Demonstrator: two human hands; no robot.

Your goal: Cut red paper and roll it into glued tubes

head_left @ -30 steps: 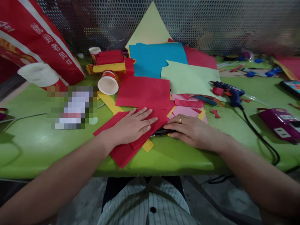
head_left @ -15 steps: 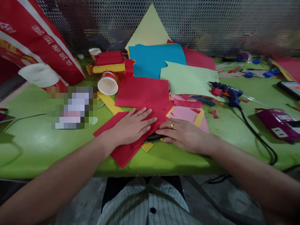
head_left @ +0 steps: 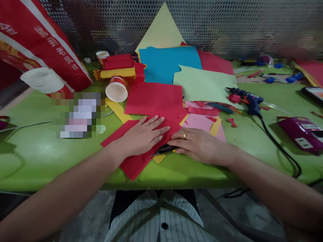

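Observation:
My left hand (head_left: 143,136) lies flat with fingers spread on a red paper sheet (head_left: 133,164), which is angled near the table's front edge. Beside it, my right hand (head_left: 194,144), with a gold ring, has its fingers curled and close together over the handle end of dark scissors (head_left: 165,149). The scissors' narrow blade points left along the edge of the red paper, and much of the handle is hidden under the fingers. A yellow paper strip (head_left: 159,158) pokes out below them. Pink paper (head_left: 199,122) lies beyond the right hand.
Red, blue (head_left: 169,64) and pale green sheets (head_left: 207,82) overlap behind. A glue gun (head_left: 248,99), its cord and a purple power socket (head_left: 301,134) are at right. At left are paper cups (head_left: 116,90), a blurred-out phone (head_left: 80,116) and a red bag (head_left: 42,43).
Both hands stay almost in place. Slightly more of the scissors' blade shows at the paper's edge. The whole view has shifted a little.

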